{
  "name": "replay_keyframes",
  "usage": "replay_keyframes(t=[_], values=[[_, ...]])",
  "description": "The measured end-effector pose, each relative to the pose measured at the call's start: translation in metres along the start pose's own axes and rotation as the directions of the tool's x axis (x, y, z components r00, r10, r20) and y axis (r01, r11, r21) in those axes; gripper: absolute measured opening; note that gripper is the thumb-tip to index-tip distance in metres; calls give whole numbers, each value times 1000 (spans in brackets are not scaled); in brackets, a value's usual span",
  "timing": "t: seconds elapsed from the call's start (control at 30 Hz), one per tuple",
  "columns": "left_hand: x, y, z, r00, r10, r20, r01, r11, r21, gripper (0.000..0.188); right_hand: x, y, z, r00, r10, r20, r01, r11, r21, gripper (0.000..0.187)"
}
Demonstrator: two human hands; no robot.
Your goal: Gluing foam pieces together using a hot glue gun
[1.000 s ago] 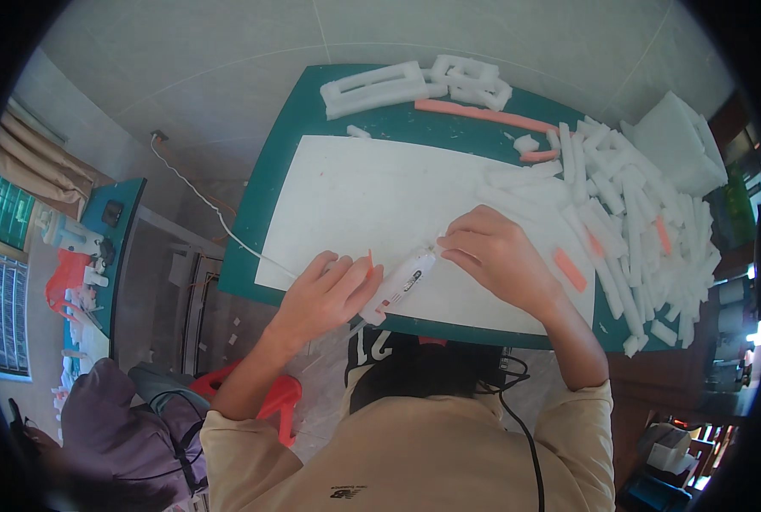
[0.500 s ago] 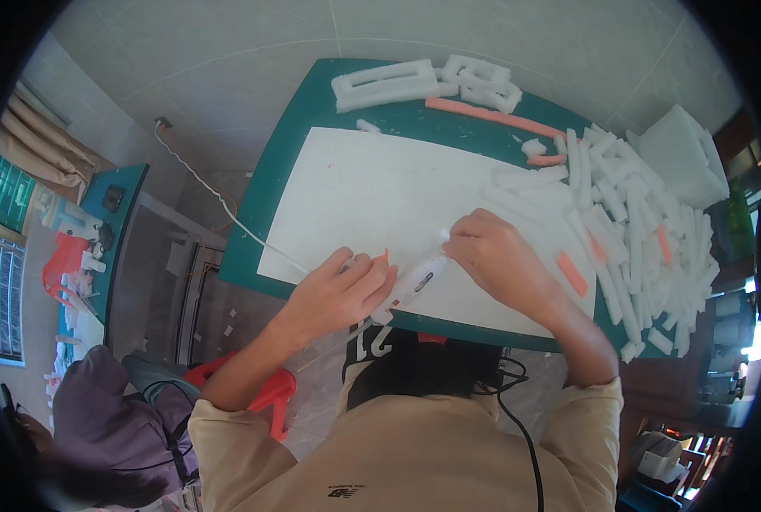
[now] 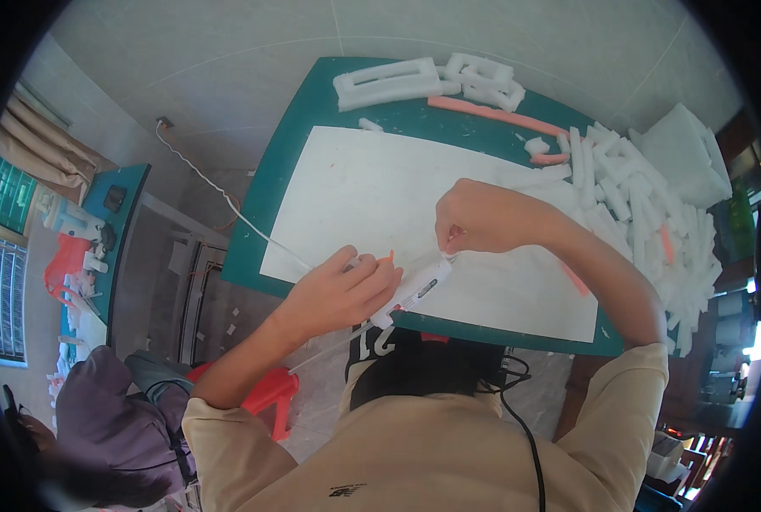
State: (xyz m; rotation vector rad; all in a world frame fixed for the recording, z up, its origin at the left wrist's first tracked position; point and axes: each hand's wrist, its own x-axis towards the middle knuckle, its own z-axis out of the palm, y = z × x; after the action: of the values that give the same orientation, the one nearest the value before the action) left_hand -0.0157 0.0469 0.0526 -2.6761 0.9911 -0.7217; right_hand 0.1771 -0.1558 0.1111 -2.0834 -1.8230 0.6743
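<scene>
A white glue gun (image 3: 420,286) is held low over the front part of a white board (image 3: 372,175). My left hand (image 3: 344,288) is closed round its grip, with an orange trigger (image 3: 388,257) showing beside the fingers. From its rear end a thin pale stick (image 3: 329,347) slants down past the table edge. At the nozzle end my right hand (image 3: 487,218) is closed in a pinch, wrist bent over. Its fingertips touch the tip or something tiny and pale there; I cannot tell which.
White foam strips (image 3: 632,205) are heaped on the right of the green table (image 3: 274,188), before a white foam block (image 3: 683,154). Foam frames (image 3: 389,84) and a pink strip (image 3: 495,115) lie along the back. A white cord (image 3: 218,196) reaches the wall socket. Another person (image 3: 111,418) sits at lower left.
My right hand has turned over at the nozzle, its wrist rising and its elbow swinging outward to the right. The left hand and the glue gun have barely moved.
</scene>
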Motion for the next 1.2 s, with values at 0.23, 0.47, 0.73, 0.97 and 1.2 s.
replay_keyframes(t=[0.23,0.47,0.73,0.97,1.2], values=[[1,-8,-7,995,37,-88,-41,998,-45,29,11,4,-21,966,32,256,-81,980,183,13],[-2,-11,-21,972,-199,-122,115,864,-490,46,8,26,-27,920,-95,381,-192,738,647,14],[-10,-11,-25,967,-247,-67,135,714,-687,41,-6,33,19,969,-218,115,-21,389,921,16],[-18,-9,-12,903,-429,6,265,548,-793,42,-15,24,64,950,-112,-293,283,-95,954,13],[-12,-11,-4,889,-458,-23,265,554,-789,67,-24,16,101,902,132,-410,430,-243,869,13]])
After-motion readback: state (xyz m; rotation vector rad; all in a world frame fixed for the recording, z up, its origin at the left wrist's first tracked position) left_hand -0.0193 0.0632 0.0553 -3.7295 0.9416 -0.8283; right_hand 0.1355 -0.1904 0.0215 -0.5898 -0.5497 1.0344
